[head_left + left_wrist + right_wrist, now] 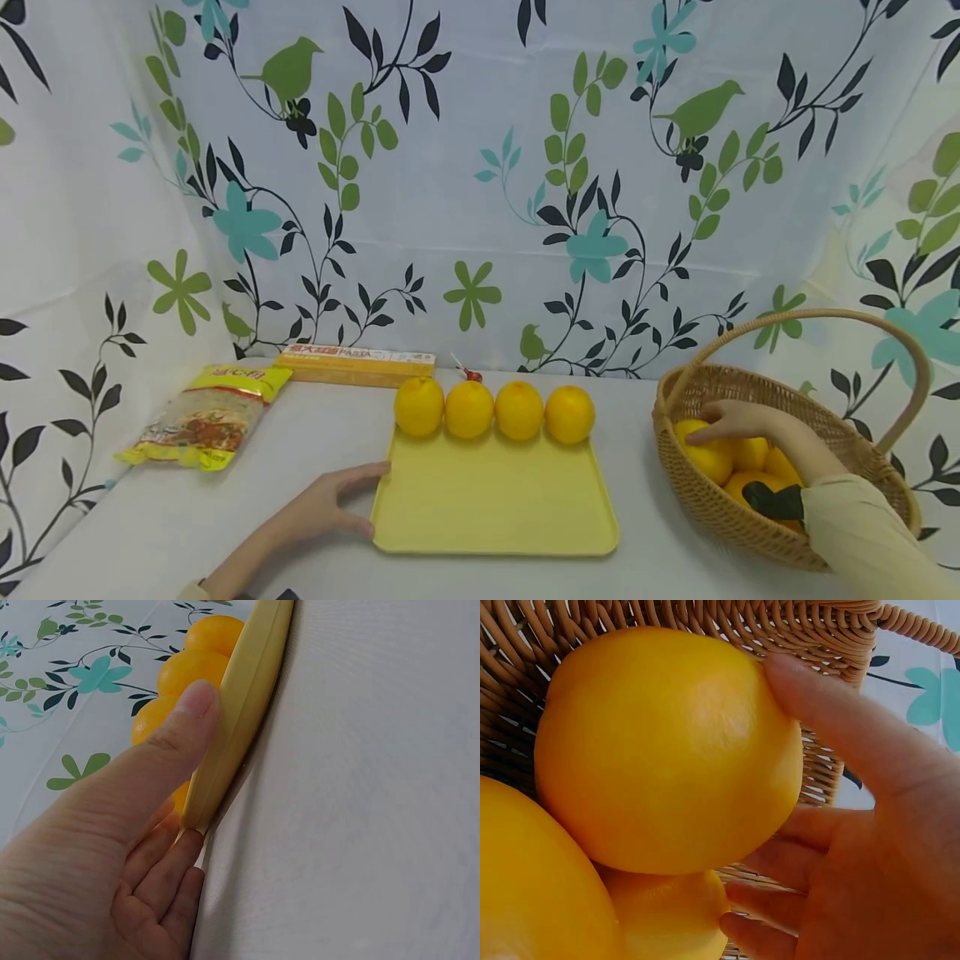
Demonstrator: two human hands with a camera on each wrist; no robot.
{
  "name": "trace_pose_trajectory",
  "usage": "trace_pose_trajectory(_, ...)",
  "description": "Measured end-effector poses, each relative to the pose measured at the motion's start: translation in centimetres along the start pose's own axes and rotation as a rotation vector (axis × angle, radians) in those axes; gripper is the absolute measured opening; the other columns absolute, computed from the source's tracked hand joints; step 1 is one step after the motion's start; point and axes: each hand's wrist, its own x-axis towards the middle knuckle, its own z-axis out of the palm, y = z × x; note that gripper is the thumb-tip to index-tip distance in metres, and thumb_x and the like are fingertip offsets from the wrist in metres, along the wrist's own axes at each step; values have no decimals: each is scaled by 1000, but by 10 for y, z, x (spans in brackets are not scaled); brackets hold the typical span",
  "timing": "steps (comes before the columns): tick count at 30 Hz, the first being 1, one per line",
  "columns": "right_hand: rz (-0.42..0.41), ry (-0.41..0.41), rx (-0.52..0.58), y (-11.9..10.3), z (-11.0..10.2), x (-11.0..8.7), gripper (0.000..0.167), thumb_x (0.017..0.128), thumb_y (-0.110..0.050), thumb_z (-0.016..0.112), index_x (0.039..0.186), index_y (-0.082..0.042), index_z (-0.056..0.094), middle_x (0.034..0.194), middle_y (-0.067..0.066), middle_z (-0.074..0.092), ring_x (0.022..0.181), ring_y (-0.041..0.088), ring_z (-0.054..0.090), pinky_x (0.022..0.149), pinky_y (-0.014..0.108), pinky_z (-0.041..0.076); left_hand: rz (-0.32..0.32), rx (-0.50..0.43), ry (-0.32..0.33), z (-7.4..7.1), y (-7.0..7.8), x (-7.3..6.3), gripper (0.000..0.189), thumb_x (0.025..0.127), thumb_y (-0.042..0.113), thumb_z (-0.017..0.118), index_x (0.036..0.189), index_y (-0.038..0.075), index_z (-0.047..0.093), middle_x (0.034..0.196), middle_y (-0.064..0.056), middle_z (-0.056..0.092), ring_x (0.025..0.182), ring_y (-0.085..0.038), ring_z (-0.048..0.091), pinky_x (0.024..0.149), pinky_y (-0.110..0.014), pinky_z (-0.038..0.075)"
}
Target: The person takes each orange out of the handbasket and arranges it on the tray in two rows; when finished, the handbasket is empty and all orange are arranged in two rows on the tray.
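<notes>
Beside the left edge of the yellow tray [495,500] is my left hand [330,504]; its thumb and fingers touch the rim, fairly straight and spread. Several oranges [470,410] stand in a row along the tray's far end. The left wrist view shows the tray's side [244,712] against the thumb. My right hand [738,417] reaches into the wicker basket [675,467] at the right. There it holds an orange [667,750], thumb on one side and fingers partly hidden behind it. More oranges [664,915] lie below and beside that one.
A yellow noodle-like packet [206,417] lies at the left. Behind the tray are a long orange pasta box [352,365] and a small red item [471,374]. The basket's tall handle [825,313] arches above it. A patterned curtain [480,167] closes off the back.
</notes>
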Motion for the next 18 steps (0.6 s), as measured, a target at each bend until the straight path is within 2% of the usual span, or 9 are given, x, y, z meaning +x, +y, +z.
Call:
trace_pose_trajectory(3, 4, -37, 24, -1, 3, -1, 77, 74, -37, 69, 124, 13, 37, 118, 32, 42, 106, 46, 38, 87, 60, 32, 4, -10, -8, 0, 1, 2, 72, 69, 27, 76, 129, 4, 46, 132, -9, 45, 120, -26, 39, 99, -46, 27)
trace_pose_trajectory(6, -21, -39, 33, -1, 5, -1, 80, 67, -29, 76, 123, 12, 35, 112, 27, 47, 100, 39, 44, 86, 54, 37, -9, -18, -18, 0, 2, 3, 71, 69, 27, 76, 130, 5, 46, 132, -8, 44, 120, -27, 38, 99, -47, 26)
trace_pose_trajectory(11, -83, 56, -24, 3, 9, 4, 80, 61, -30, 79, 118, 12, 40, 104, 20, 53, 92, 33, 49, 81, 48, 44, -7, -7, -11, 1, 1, 3, 72, 69, 28, 76, 130, 5, 46, 132, -8, 44, 120, -26, 38, 99, -46, 27)
trace_pose_trajectory(15, -69, 93, -44, 1, 11, 7, 90, 62, -35, 77, 122, 17, 35, 105, 20, 53, 91, 31, 49, 79, 47, 45, -15, -15, -6, 0, 1, 0, 71, 69, 27, 76, 130, 6, 46, 133, -8, 44, 120, -28, 38, 98, -48, 27)
trace_pose_trajectory(18, -47, 116, -49, 0, 12, 5, 84, 63, -38, 75, 121, 13, 41, 100, 14, 55, 86, 26, 49, 75, 42, 45, -17, -20, -8, 1, 3, 0, 71, 70, 26, 76, 130, 6, 46, 133, -9, 44, 120, -31, 37, 98, -48, 27)
